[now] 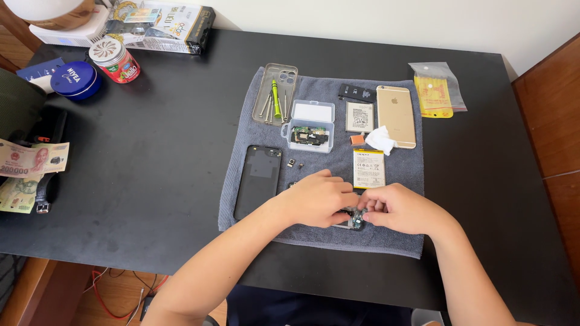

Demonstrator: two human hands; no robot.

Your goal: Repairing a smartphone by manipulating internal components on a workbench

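My left hand [319, 199] and right hand [399, 208] are both curled down over the opened phone body [354, 220], near the front edge of the grey towel [241, 181]. The left hand's fingers are clenched over the piece, pinning it flat, and the right hand's fingertips pinch at a small part on its right end; I cannot tell whether they actually grip anything loose, since the hands hide most of it.

Judging from what lies around, I would say the strip-down is well along. The dark back cover [258, 180] is already off and lies to the left of my hands. A white battery [369, 168] sits just beyond them, out of the phone. Two tiny parts [296, 163] rest on the towel between cover and battery. Farther off, a small clear box [309, 127] holds a green circuit board, so that seems to be out too. What is left looks like the small pieces in the frame under my fingers.

Further out on the towel, a clear case [275, 93] serves as a tray for a green screwdriver and bits. To the right lie another battery [359, 116], a gold phone [396, 115] face down and a crumpled white tissue [380, 140]. Off the towel, on the black table [151, 151], a yellow packet [436, 93] sits far right; a blue tin [75, 79] and banknotes [30, 160] sit far left.
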